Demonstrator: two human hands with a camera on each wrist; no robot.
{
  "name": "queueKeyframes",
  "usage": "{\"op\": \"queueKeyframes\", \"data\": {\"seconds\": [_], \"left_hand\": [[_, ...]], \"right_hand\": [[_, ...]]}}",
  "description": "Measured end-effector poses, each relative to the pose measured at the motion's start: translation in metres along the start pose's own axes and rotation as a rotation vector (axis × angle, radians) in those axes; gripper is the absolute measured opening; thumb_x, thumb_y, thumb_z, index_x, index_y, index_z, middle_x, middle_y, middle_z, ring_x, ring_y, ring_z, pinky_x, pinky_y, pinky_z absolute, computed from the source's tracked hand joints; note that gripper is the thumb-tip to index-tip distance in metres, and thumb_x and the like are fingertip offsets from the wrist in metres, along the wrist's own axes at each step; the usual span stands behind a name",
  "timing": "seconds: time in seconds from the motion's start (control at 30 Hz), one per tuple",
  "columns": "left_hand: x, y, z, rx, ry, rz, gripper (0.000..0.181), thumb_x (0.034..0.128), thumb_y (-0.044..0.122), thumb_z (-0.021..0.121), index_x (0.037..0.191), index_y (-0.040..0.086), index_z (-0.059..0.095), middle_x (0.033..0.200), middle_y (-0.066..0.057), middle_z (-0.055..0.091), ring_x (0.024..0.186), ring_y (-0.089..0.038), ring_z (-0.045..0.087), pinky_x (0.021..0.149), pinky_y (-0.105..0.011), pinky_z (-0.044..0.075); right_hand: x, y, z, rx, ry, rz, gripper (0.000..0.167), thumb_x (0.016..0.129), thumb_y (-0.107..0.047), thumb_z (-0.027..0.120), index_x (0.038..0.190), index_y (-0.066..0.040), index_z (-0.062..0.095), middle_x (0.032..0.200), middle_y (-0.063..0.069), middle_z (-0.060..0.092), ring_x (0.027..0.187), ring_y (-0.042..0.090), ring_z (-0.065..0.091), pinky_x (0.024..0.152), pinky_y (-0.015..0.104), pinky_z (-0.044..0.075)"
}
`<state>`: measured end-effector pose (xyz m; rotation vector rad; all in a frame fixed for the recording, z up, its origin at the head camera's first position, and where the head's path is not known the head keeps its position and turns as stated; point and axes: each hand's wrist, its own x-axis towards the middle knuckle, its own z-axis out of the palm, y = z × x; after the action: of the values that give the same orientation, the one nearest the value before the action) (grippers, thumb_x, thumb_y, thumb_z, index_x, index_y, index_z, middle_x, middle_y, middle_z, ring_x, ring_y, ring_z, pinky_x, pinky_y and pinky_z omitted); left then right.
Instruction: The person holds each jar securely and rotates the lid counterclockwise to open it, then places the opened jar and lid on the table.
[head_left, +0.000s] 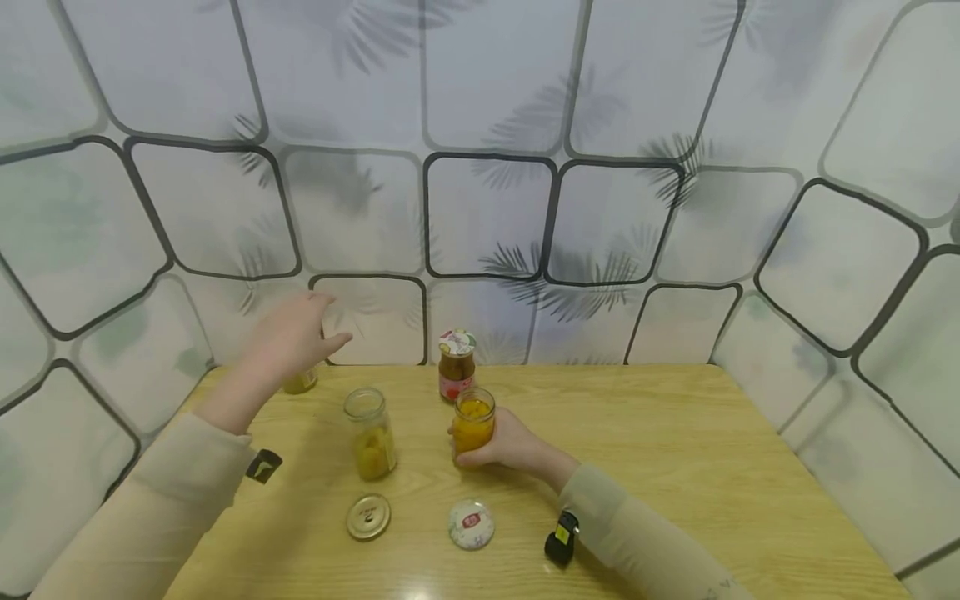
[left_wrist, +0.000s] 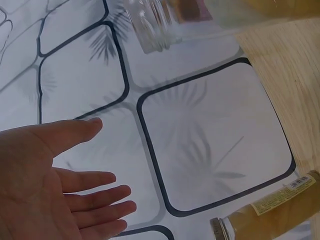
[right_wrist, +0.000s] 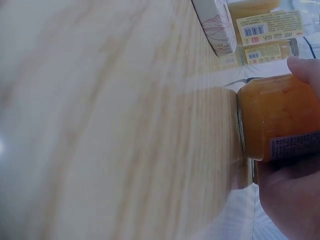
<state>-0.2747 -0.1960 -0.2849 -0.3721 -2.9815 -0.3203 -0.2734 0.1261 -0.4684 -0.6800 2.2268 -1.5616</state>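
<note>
My right hand [head_left: 513,442] grips an unlidded glass jar of orange fruit [head_left: 474,427], thumb and fingers round its side. In the right wrist view that jar [right_wrist: 280,115] stands upright on or just above the table; I cannot tell which. My left hand [head_left: 292,333] is raised over the back left of the table, fingers extended, holding nothing. Below and behind it, partly hidden, is a lidded jar of yellowish content [head_left: 300,383], whose label [left_wrist: 285,195] shows in the left wrist view. Between the hands stands an unlidded taller jar with yellow fruit [head_left: 372,446].
A brown jam jar [head_left: 457,371] with a floral lid stands behind the orange jar. On the table [head_left: 637,433] lie a gold lid [head_left: 368,517] and a white floral lid [head_left: 471,524], nearer me. A patterned wall covering [head_left: 487,217] rises behind the table's back edge.
</note>
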Motion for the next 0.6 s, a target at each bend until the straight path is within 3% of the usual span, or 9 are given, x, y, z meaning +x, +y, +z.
{"op": "queueKeyframes", "data": {"seconds": [0.2, 0.4, 0.6], "left_hand": [[0.009, -0.026, -0.001, -0.04, 0.007, -0.086, 0.073, 0.1048, 0.034, 0.063, 0.154, -0.015, 0.039, 0.15, -0.042, 0.046, 0.135, -0.06, 0.05, 0.114, -0.071, 0.042], [0.012, -0.056, -0.004, -0.1, 0.086, -0.156, 0.075, 0.1043, 0.03, 0.062, 0.154, -0.018, 0.035, 0.153, -0.045, 0.038, 0.137, -0.063, 0.042, 0.114, -0.074, 0.038], [0.013, -0.078, 0.007, -0.125, 0.132, -0.211, 0.084, 0.1019, 0.032, 0.064, 0.153, -0.024, 0.028, 0.148, -0.05, 0.04, 0.132, -0.067, 0.043, 0.111, -0.075, 0.04]], "right_hand": [[0.0, 0.0, 0.0, -0.003, -0.003, -0.004, 0.049, 0.085, -0.003, 0.086, 0.13, 0.0, 0.068, 0.13, 0.02, 0.074, 0.11, 0.008, 0.069, 0.104, 0.025, 0.054], [-0.001, -0.001, 0.001, 0.01, -0.002, 0.014, 0.05, 0.085, -0.004, 0.086, 0.132, -0.001, 0.067, 0.132, 0.018, 0.073, 0.11, 0.007, 0.068, 0.104, 0.025, 0.053], [-0.001, 0.0, 0.001, 0.019, -0.001, 0.004, 0.05, 0.085, -0.004, 0.086, 0.131, -0.001, 0.068, 0.131, 0.018, 0.073, 0.111, 0.007, 0.069, 0.105, 0.025, 0.054]]}}
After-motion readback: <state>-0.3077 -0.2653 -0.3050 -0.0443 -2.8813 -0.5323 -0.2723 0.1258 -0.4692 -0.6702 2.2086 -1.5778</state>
